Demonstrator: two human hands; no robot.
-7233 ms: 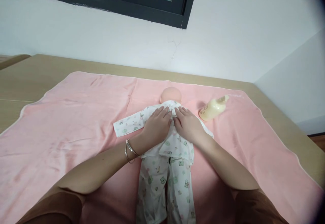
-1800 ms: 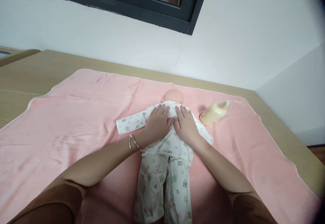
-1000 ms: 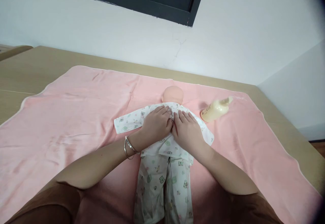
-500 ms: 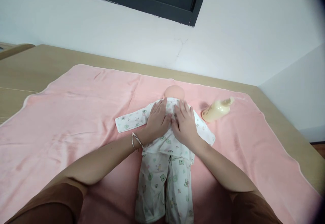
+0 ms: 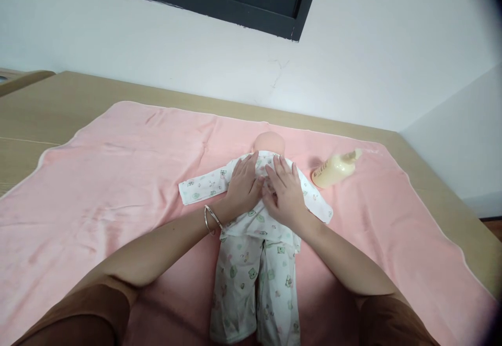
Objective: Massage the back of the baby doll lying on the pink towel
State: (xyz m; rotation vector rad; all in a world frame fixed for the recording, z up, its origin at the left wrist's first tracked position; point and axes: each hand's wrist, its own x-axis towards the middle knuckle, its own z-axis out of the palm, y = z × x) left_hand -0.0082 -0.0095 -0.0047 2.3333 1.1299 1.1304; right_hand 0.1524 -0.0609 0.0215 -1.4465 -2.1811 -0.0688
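A baby doll [image 5: 269,142] lies on a pink blanket [image 5: 129,152], its head away from me and its face not visible. It wears a white printed top [image 5: 259,224] and matching trousers [image 5: 235,288], with both sleeves spread outward. My left hand [image 5: 243,184] rests flat on the left of the top's upper part, fingers stretched toward the head. On the right side of the same area lies my right hand [image 5: 285,192], palm down with fingers apart. The two thumbs are close together over the middle. Neither hand grips anything.
A cream pump bottle [image 5: 333,170] sits on the blanket to the right of the doll. Under the blanket is a wooden table [image 5: 90,85], backed by a white wall [image 5: 219,64]. A dark window frame [image 5: 235,11] is above.
My right hand has shifted slightly left on the top, its fingers spread a little differently. My left hand, the doll and the bottle stay in place.
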